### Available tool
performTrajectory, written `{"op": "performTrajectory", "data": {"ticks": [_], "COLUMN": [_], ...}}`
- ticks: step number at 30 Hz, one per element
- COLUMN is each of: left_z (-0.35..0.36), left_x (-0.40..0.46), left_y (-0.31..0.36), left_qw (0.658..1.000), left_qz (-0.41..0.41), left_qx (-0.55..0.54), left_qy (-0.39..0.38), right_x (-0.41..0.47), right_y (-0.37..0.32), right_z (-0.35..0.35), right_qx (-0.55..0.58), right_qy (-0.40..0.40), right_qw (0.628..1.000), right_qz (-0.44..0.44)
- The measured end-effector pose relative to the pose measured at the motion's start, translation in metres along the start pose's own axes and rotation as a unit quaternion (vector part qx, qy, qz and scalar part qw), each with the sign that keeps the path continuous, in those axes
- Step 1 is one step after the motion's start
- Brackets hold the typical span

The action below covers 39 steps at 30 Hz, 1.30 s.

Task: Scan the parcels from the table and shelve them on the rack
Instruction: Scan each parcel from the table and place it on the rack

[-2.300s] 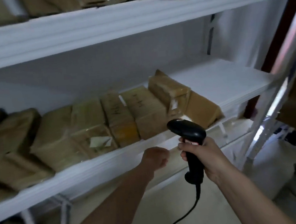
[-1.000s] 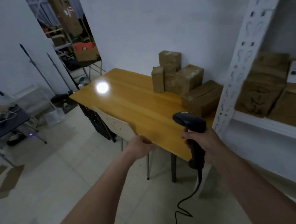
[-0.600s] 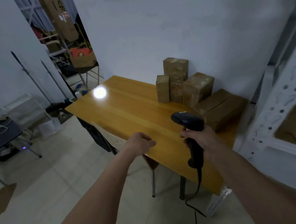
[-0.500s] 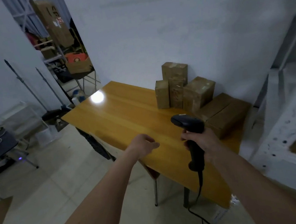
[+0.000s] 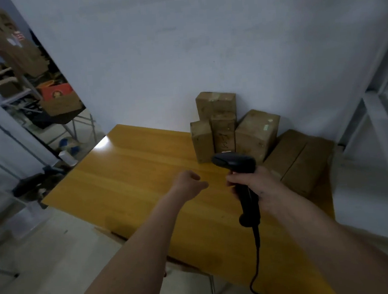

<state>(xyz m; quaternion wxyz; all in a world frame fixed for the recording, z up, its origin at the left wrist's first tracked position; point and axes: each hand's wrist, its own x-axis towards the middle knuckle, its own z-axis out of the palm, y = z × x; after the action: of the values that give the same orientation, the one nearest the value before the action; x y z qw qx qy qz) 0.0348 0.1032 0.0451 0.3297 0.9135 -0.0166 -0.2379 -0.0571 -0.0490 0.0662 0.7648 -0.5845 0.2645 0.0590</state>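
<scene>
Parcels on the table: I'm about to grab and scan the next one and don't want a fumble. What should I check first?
1. Scanner held firmly: ok, right hand grips its handle.
2. Left hand free to pick: ok, loosely curled, holding nothing.
3. Parcels within view: ok, clustered at the far side of the table against the wall.
4. Scanner cable unsnagged: cannot tell, it runs out of frame.
5. Label facing you: cannot tell, only scribbled writing shows on the middle upright parcel.
</scene>
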Motion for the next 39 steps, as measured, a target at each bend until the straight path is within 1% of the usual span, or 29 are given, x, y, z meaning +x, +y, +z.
{"op": "performTrajectory", "data": {"ticks": [5, 9, 14, 18, 26, 32, 35, 37, 39], "left_z": [-0.018, -0.048, -0.077, -0.081, -0.064, -0.044, -0.032, -0.025, -0.02], "left_x": [0.068, 0.124, 0.188, 0.232, 0.289, 0.319, 0.331, 0.335, 0.335], "left_y": [0.015, 0.022, 0.025, 0.034, 0.044, 0.053, 0.051, 0.047, 0.044], "left_qw": [0.997, 0.989, 0.972, 0.969, 0.964, 0.947, 0.946, 0.941, 0.928], "left_qz": [0.059, 0.094, 0.105, 0.1, 0.144, 0.171, 0.18, 0.193, 0.212], "left_qx": [0.041, 0.104, 0.205, 0.219, 0.215, 0.26, 0.255, 0.272, 0.305], "left_qy": [-0.025, -0.041, -0.041, -0.061, -0.06, -0.075, -0.085, -0.063, -0.011], "right_x": [0.033, 0.065, 0.107, 0.136, 0.178, 0.189, 0.191, 0.192, 0.194], "right_y": [-0.001, -0.01, -0.024, -0.033, -0.044, -0.033, -0.024, -0.019, -0.015], "right_z": [0.016, 0.041, 0.079, 0.099, 0.104, 0.093, 0.086, 0.082, 0.079], "right_qx": [-0.002, 0.03, 0.065, 0.089, 0.106, 0.139, 0.152, 0.161, 0.165], "right_qy": [0.047, 0.095, 0.16, 0.201, 0.213, 0.231, 0.244, 0.251, 0.255], "right_qw": [0.999, 0.995, 0.985, 0.975, 0.971, 0.962, 0.957, 0.953, 0.951], "right_qz": [-0.003, -0.001, 0.008, 0.019, 0.031, 0.037, 0.047, 0.052, 0.056]}}
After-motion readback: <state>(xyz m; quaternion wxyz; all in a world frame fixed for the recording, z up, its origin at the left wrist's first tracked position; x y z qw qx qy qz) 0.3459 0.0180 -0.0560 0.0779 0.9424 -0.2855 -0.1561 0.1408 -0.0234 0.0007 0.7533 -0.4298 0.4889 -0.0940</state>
